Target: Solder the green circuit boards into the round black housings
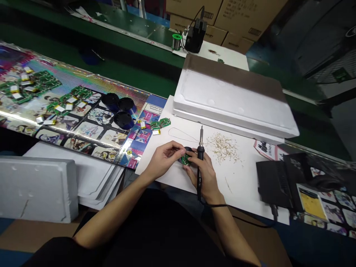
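My left hand point(164, 157) grips a small round black casing point(189, 150) with a green circuit board point(185, 160) set in it. My right hand point(205, 176) is wrapped around the black handle of a soldering iron point(200, 155), and its fingers also press against the casing. The iron's metal tip points up and away from the board. A thin dark wire point(178, 134) loops across the white sheet point(239, 185) just above my hands. Pale clippings point(222, 148) lie to the right of the iron.
Green boards with small batteries point(33, 87) and several black round casings point(119, 109) lie on a shiny printed sheet at left. A white foam slab point(230, 92) stands ahead, a solder spool point(176, 42) beyond it, and a black electronic unit point(278, 181) at right.
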Demonstrator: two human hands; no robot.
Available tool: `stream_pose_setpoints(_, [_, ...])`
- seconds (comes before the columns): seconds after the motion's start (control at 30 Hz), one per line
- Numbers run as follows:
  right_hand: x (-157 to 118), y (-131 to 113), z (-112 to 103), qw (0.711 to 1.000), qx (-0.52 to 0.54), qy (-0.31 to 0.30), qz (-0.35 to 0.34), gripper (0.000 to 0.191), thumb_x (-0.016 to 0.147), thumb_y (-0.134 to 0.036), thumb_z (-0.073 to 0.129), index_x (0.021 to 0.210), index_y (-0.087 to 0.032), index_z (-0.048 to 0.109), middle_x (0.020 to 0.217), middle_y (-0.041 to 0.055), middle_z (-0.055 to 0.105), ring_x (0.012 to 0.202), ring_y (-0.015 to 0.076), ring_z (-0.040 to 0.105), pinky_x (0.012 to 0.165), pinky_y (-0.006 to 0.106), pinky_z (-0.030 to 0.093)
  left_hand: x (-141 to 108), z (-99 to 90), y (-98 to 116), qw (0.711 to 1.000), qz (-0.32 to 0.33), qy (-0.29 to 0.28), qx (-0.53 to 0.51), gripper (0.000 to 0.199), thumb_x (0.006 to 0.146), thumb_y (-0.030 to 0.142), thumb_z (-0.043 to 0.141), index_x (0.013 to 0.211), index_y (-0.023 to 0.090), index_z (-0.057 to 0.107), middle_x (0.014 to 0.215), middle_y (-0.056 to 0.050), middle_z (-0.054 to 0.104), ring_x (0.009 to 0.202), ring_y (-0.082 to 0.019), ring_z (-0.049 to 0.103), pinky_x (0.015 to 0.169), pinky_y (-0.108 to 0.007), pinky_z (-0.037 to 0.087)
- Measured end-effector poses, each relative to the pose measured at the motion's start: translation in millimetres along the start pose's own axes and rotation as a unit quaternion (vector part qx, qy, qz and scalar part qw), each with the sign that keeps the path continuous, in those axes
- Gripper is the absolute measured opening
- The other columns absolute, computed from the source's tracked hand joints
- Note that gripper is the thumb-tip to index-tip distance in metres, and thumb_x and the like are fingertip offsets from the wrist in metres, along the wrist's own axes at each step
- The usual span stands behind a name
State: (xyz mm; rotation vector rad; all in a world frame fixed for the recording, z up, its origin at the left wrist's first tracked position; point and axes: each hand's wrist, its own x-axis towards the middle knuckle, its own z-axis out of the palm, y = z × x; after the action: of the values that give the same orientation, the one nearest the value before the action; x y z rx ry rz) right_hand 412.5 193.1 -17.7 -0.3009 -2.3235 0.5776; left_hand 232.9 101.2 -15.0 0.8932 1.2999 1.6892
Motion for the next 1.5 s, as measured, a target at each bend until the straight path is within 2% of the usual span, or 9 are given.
stream_pose_setpoints(0.3, [3, -5, 3, 0.999, -0.030, 0.030, 0.009, 0.040, 0.094, -0.011, 0.075, 0.128, -0.022, 0.060, 0.126, 0.0122, 0.075, 0.124, 0.0306, 0.063, 0.104, 0.056, 0.057, 0, 0.8, -3, 0.999, 0.033, -0.024, -0.020, 0.016, 0.096, 0.032, 0.079, 0.098, 0.017, 0.077, 0.095, -0.004, 0.075, 0.091, -0.013, 0.070, 0.082, -0.022, 0.055])
stream_pose_setpoints(0.47, [4, -6, 3, 1.000, 0.002, 0.018, 0.020, 0.045, 0.093, -0.012, 0.076, 0.133, -0.021, 0.059, 0.137, 0.0145, 0.070, 0.131, 0.0307, 0.060, 0.108, 0.057, 0.056, -1, 1.6, -3, 0.998, 0.042, -0.019, 0.037, 0.018, 0.096, 0.034, 0.078, 0.097, 0.016, 0.075, 0.093, -0.005, 0.071, 0.086, -0.014, 0.066, 0.077, -0.024, 0.052])
stream_pose_setpoints(0.63, [10, -12, 0, 0.995, 0.040, 0.088, 0.030, 0.046, 0.090, -0.002, 0.072, 0.128, -0.023, 0.058, 0.127, 0.0123, 0.074, 0.120, 0.0280, 0.067, 0.102, 0.053, 0.059, -4, 4.8, -3, 1.000, 0.016, -0.013, -0.015, 0.022, 0.095, 0.036, 0.079, 0.099, 0.015, 0.075, 0.094, -0.005, 0.077, 0.085, -0.014, 0.072, 0.078, -0.024, 0.058])
stream_pose_setpoints(0.7, [13, -13, 1, 0.992, 0.056, 0.113, 0.027, 0.047, 0.089, 0.002, 0.069, 0.127, -0.023, 0.059, 0.121, 0.0111, 0.074, 0.116, 0.0274, 0.069, 0.098, 0.051, 0.060, -5, 5.3, -3, 0.999, 0.013, -0.004, -0.032, 0.025, 0.093, 0.035, 0.081, 0.107, 0.015, 0.075, 0.091, -0.005, 0.078, 0.084, -0.015, 0.074, 0.080, -0.024, 0.060])
stream_pose_setpoints(0.8, [20, -11, 4, 0.989, 0.073, 0.128, 0.024, 0.047, 0.090, 0.005, 0.066, 0.126, -0.023, 0.059, 0.118, 0.0101, 0.074, 0.114, 0.0269, 0.070, 0.097, 0.051, 0.061, -5, 5.0, -2, 0.998, -0.004, 0.010, -0.054, 0.031, 0.090, 0.033, 0.085, 0.112, 0.016, 0.071, 0.083, -0.003, 0.079, 0.079, -0.014, 0.075, 0.076, -0.023, 0.060])
stream_pose_setpoints(0.93, [27, -7, 7, 0.990, 0.065, 0.127, 0.017, 0.044, 0.093, 0.004, 0.064, 0.127, -0.025, 0.059, 0.117, 0.0085, 0.075, 0.115, 0.0259, 0.069, 0.097, 0.051, 0.060, -5, 4.1, 0, 1.000, 0.000, 0.013, -0.025, 0.023, 0.089, 0.033, 0.087, 0.094, 0.015, 0.073, 0.083, -0.004, 0.079, 0.077, -0.014, 0.075, 0.070, -0.021, 0.057])
stream_pose_setpoints(1.03, [29, -7, 10, 0.989, 0.086, 0.115, 0.033, 0.041, 0.097, 0.000, 0.063, 0.128, -0.027, 0.059, 0.117, 0.0075, 0.074, 0.115, 0.0251, 0.069, 0.097, 0.051, 0.061, -5, 3.2, 0, 1.000, 0.015, -0.004, -0.021, 0.021, 0.095, 0.035, 0.080, 0.097, 0.015, 0.075, 0.087, -0.005, 0.078, 0.082, -0.015, 0.074, 0.078, -0.023, 0.059])
stream_pose_setpoints(1.2, [29, -11, 12, 0.980, 0.158, 0.091, 0.082, 0.033, 0.100, -0.006, 0.064, 0.125, -0.027, 0.059, 0.116, 0.0074, 0.071, 0.115, 0.0231, 0.070, 0.100, 0.048, 0.060, -5, 1.9, -5, 0.999, 0.050, -0.007, 0.001, 0.019, 0.099, 0.035, 0.076, 0.099, 0.017, 0.074, 0.097, -0.004, 0.071, 0.089, -0.013, 0.067, 0.079, -0.024, 0.054])
stream_pose_setpoints(1.5, [34, -15, 13, 0.969, 0.202, 0.116, 0.087, 0.034, 0.098, -0.005, 0.067, 0.123, -0.026, 0.059, 0.112, 0.0047, 0.072, 0.111, 0.0194, 0.071, 0.098, 0.040, 0.062, -5, 0.8, -7, 0.996, 0.078, -0.028, 0.018, 0.018, 0.103, 0.035, 0.070, 0.101, 0.018, 0.073, 0.100, -0.006, 0.068, 0.094, -0.016, 0.066, 0.083, -0.028, 0.053])
